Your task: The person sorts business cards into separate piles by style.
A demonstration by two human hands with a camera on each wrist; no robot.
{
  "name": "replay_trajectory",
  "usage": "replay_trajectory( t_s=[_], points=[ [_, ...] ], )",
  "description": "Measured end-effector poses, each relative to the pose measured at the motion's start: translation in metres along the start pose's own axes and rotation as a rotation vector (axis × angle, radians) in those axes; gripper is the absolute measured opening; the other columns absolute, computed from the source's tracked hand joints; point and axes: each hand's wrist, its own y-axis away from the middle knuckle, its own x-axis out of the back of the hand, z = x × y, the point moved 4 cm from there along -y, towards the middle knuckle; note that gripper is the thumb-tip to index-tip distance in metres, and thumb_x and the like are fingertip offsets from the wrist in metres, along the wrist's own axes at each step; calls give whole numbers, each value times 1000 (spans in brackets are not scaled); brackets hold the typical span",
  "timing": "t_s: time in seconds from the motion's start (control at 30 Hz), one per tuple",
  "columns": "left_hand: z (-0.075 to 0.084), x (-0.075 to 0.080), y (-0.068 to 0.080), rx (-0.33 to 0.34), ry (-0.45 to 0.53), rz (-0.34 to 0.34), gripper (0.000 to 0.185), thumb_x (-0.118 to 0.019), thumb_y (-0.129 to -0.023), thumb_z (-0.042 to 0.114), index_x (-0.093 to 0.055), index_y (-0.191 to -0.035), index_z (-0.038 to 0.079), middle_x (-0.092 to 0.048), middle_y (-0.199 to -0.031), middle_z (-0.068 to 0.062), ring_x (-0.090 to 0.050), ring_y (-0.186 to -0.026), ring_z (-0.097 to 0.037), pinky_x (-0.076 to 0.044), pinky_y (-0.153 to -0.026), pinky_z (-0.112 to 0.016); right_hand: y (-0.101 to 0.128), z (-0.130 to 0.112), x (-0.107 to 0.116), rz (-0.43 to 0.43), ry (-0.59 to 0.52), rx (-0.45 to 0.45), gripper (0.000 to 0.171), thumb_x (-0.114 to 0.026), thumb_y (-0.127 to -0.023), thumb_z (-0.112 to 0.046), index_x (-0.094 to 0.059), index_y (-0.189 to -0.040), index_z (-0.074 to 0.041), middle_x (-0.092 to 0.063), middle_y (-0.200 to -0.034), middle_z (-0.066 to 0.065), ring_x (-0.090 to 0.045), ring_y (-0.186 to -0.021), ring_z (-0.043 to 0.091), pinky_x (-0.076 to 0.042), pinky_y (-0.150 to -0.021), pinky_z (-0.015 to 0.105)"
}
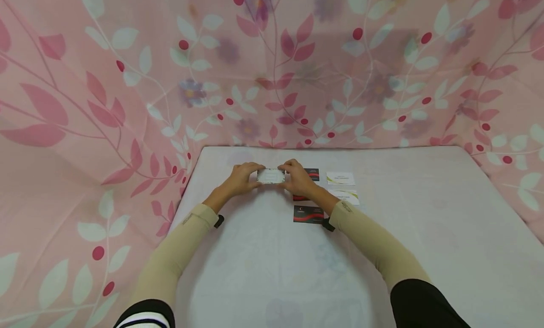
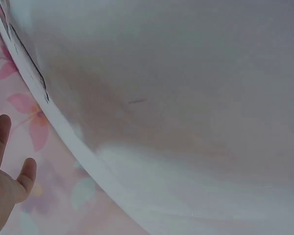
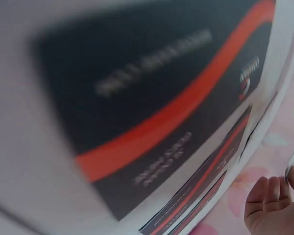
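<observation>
A white business card [image 1: 271,176] with a dark leafy pattern along its edges is held up between my two hands over the far part of the table. My left hand [image 1: 243,178] pinches its left end between thumb and fingers. At the right end, the thumb and fingers of my right hand [image 1: 299,178] grip it. The left wrist view has only part of the left hand [image 2: 7,181] at its edge, the card out of sight. In the right wrist view, the right hand [image 3: 274,205] has a thin edge of the card [image 3: 293,157] at its fingers.
Black cards with a red wave lie right of the held card: one nearest me [image 1: 308,214], one at the back [image 1: 313,174], and one partly hidden by my right hand [image 1: 300,198]. Beyond them lie two white cards [image 1: 340,178] [image 1: 345,197]. A pink floral cloth [image 1: 272,68] hangs behind the white-covered table [image 1: 425,214].
</observation>
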Motion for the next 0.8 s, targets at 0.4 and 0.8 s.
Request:
replay_trajectory(
  t_s=[0.4, 0.8],
  points=[
    [-17, -7, -17, 81, 33, -63, 55, -77, -86, 28, -58, -136, 14, -59, -139, -8, -54, -129, -31, -36, -99, -61, -21, 12, -4, -40, 66, -73, 62, -80, -83, -29, -57, -137, -7, -51, -135, 16, -53, -117, 32, -47, -97, 45],
    [-26, -19, -25, 171, 46, -150, 57, -77, -86, 32, -57, -138, 16, -58, -142, -7, -52, -131, -30, -34, -101, -60, -28, 19, -9, -85, 124, -115, 61, -80, -82, -31, -60, -135, -9, -55, -135, 16, -52, -121, 39, -44, -102, 50]
  ],
)
